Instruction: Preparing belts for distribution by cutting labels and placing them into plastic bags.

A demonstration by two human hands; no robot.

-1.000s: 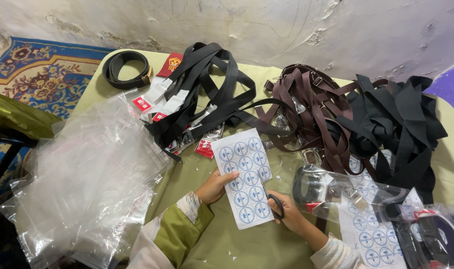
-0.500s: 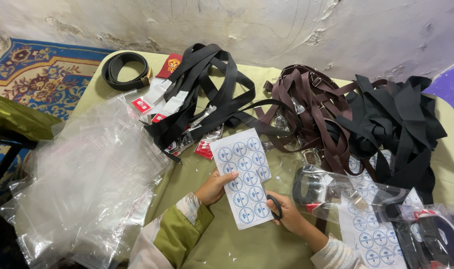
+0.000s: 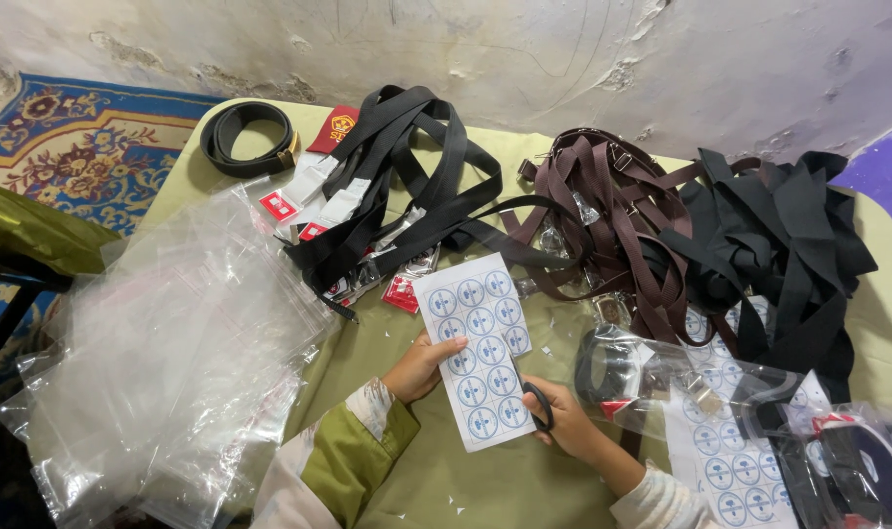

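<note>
My left hand (image 3: 424, 365) grips the left edge of a white sheet of round blue stickers (image 3: 477, 360), holding it just above the green table (image 3: 475, 485). At the sheet's lower right edge my right hand (image 3: 563, 423) is closed around the black handles of a pair of scissors (image 3: 540, 404). The scissor blades are hidden behind the sheet. Small white paper scraps lie on the table below my hands.
A heap of clear plastic bags (image 3: 171, 362) lies at left. Black straps (image 3: 407, 186), brown straps (image 3: 617, 225) and more black straps (image 3: 779, 245) cover the back. A coiled black belt (image 3: 245, 137) sits far left. Bagged belts and another sticker sheet (image 3: 730, 451) lie at right.
</note>
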